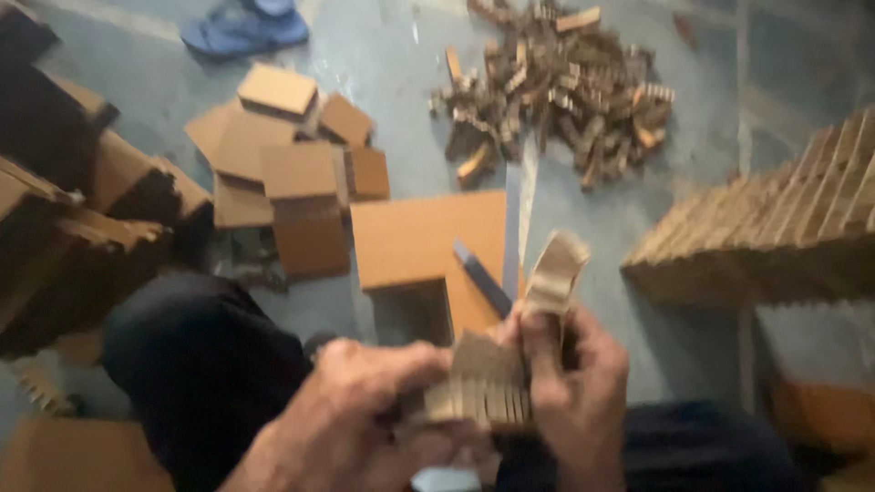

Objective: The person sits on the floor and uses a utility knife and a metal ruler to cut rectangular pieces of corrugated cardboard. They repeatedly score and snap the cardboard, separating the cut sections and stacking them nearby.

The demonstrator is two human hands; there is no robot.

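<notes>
Both my hands hold a bundle of corrugated cardboard strips (483, 387) low in the middle of the view. My left hand (365, 410) grips its left end. My right hand (570, 383) grips the right end, where a few strips (554, 271) stick upward and bend over. The picture is blurred, so fine detail of the fingers is lost. Just beyond the hands a dark blue blade-like tool (483, 278) lies on a flat cardboard sheet (410, 237) on the floor.
Stacked cardboard squares (292, 164) lie on the grey floor at left. A heap of small cardboard scraps (561, 82) sits at the top. A long ribbed cardboard stack (775, 228) is at right, a blue sandal (241, 27) at the top left, my dark-trousered knee (200, 364) below left.
</notes>
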